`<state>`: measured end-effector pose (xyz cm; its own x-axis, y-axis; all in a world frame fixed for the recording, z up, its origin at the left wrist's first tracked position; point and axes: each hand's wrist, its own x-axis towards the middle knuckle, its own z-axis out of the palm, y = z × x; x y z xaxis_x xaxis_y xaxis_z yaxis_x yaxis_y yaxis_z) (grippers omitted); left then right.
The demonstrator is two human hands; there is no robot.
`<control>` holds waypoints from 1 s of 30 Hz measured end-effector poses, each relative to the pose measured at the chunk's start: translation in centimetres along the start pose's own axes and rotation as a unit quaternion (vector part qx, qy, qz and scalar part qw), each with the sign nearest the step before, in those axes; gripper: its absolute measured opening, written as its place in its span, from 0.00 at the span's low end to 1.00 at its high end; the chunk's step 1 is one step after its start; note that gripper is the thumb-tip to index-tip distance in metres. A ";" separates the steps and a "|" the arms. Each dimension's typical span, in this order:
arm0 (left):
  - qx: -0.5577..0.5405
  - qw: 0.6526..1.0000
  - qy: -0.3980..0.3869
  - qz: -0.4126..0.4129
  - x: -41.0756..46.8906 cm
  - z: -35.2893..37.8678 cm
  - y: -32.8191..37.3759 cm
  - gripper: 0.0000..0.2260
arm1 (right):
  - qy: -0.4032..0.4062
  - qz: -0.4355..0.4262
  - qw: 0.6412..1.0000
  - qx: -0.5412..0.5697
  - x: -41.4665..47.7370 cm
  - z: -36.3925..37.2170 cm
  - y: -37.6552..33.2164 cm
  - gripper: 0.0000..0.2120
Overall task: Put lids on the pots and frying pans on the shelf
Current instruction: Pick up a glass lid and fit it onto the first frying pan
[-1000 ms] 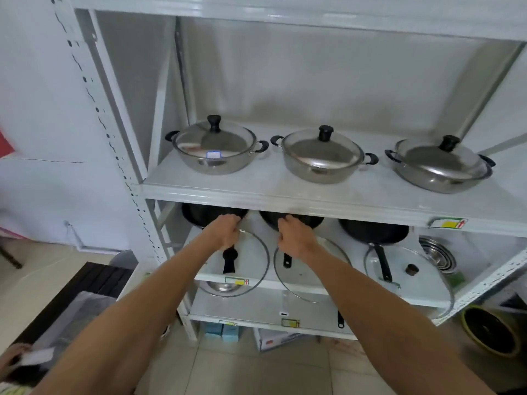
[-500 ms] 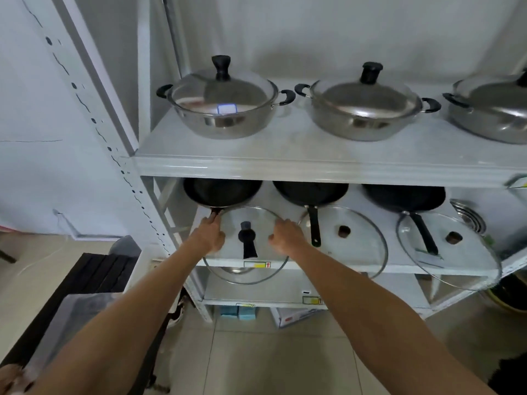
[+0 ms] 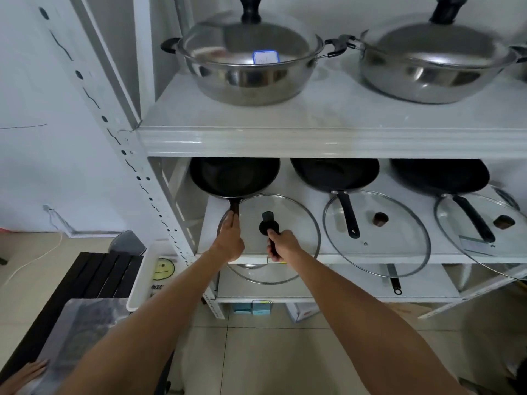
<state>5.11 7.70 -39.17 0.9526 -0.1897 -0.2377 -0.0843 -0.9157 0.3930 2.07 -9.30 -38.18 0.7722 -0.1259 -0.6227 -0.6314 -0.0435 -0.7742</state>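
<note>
Three black frying pans stand uncovered on the middle shelf (image 3: 370,258): left (image 3: 233,178), middle (image 3: 333,172), right (image 3: 439,175). A glass lid (image 3: 293,206) with a black knob (image 3: 269,225) lies in front of the left pan and overhangs the shelf edge. My left hand (image 3: 230,240) is closed at the lid's left rim, where the left pan's handle (image 3: 234,208) runs into it. My right hand (image 3: 283,245) is closed just below the knob, fingers touching it. Two more glass lids (image 3: 399,246) (image 3: 510,243) rest on the other pan handles. Two steel pots (image 3: 245,81) (image 3: 427,81) on the upper shelf carry lids.
The white rack's perforated upright (image 3: 128,158) stands left of my arms. A black slatted bench (image 3: 94,275) and a white tray (image 3: 144,280) are at lower left, with another person's hand (image 3: 20,376) in the corner. Boxes (image 3: 251,307) sit under the bottom shelf.
My view has dropped and moved closer to the middle shelf. My right hand shifted from the lid's right side to just below the knob; my left hand stays at the left rim.
</note>
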 end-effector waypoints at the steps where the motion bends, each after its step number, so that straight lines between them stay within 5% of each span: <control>1: -0.010 1.000 -0.004 0.000 -0.1 -0.1 0.0 0.38 | 0.007 -0.007 1.000 0.008 -0.1 -0.2 0.2 0.14; 20: -0.040 0.999 -0.021 -0.012 -5.4 -2.2 1.3 0.41 | 0.029 -0.063 0.993 0.092 -11.9 -2.5 7.8 0.19; 24: -0.143 0.987 -0.022 -0.073 -6.4 -2.1 0.8 0.37 | 0.019 -0.064 0.993 0.098 -14.4 -3.8 8.8 0.19; 30: -0.148 0.983 -0.015 -0.103 -8.2 -2.2 0.6 0.37 | 0.026 -0.074 0.995 0.068 -17.4 -6.2 9.1 0.21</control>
<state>-2.12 9.48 -35.08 0.9311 -0.0263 -0.3639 0.2022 -0.7930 0.5747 -17.56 -13.60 -33.63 0.8489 -0.1790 -0.4974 -0.4934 0.0692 -0.8670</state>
